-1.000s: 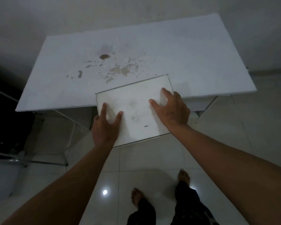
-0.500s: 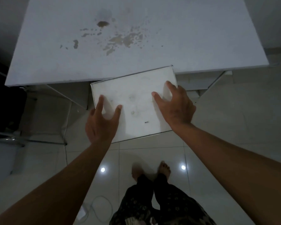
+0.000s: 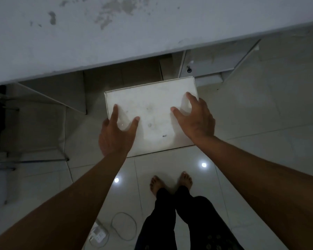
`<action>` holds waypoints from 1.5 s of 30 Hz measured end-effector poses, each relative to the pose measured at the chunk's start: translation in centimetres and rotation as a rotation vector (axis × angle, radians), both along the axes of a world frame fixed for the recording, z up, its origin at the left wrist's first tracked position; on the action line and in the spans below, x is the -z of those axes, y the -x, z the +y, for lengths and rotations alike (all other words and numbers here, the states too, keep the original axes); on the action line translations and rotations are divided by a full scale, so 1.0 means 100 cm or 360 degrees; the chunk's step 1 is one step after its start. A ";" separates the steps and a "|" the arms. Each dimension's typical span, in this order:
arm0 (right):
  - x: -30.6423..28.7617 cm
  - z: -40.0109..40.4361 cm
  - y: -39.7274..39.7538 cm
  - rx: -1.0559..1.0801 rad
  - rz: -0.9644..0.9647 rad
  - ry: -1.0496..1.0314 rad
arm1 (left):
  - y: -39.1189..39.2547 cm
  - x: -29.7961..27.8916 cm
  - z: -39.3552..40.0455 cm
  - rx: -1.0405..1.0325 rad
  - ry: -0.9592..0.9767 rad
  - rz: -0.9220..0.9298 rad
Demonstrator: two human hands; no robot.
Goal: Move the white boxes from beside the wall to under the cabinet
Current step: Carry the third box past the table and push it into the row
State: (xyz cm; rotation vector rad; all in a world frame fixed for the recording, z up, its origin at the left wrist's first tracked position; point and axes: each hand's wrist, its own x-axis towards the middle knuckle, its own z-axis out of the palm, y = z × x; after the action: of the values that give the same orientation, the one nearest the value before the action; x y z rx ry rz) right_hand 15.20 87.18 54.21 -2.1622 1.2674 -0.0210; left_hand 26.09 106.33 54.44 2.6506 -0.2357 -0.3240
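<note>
I hold one flat white box point(image 3: 153, 112) in front of me, below the front edge of the white cabinet top point(image 3: 116, 37). My left hand point(image 3: 116, 134) grips its left near side, thumb and forefinger lying on the lid, the other fingers hidden beneath. My right hand point(image 3: 194, 118) grips the right side the same way. The box's far edge points at the dark opening under the cabinet point(image 3: 123, 76). The lid has faint smudges and a small dark speck.
The cabinet top is stained with brown spots. A small drawer unit with a round lock point(image 3: 189, 70) sits under the right part. A metal frame point(image 3: 36, 159) stands at the left. A white power strip with cable point(image 3: 98, 235) lies on the glossy tiles beside my bare feet point(image 3: 170, 183).
The box has come down from level with the cabinet top to below its front edge, in front of the opening beneath. Both hands keep the same hold. My feet now stand together.
</note>
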 end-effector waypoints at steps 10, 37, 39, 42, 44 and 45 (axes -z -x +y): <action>0.176 -0.026 -0.036 -0.0002 0.0029 -0.0050 | -0.038 0.169 -0.023 0.0026 -0.0048 0.0054; 0.549 -0.045 -0.116 -0.0128 -0.0143 0.0183 | -0.120 0.551 -0.046 -0.0063 -0.0026 -0.0029; 0.555 -0.047 -0.117 -0.0141 -0.0114 0.0255 | -0.124 0.556 -0.048 -0.0037 -0.0047 -0.0049; 0.563 -0.047 -0.120 -0.0157 -0.0061 0.0373 | -0.127 0.561 -0.048 0.0014 -0.0056 -0.0042; 0.570 -0.047 -0.127 -0.0236 -0.0129 0.0493 | -0.125 0.564 -0.044 0.0209 -0.0043 -0.0212; 0.573 -0.049 -0.131 -0.0325 -0.0176 0.0587 | -0.124 0.566 -0.043 0.0390 -0.0051 -0.0346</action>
State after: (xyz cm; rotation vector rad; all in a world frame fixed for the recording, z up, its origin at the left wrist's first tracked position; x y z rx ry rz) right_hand 28.34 82.26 -3.12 -2.5558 1.0373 -0.3076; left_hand 38.53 102.06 -2.13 2.6909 -0.6326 -0.1160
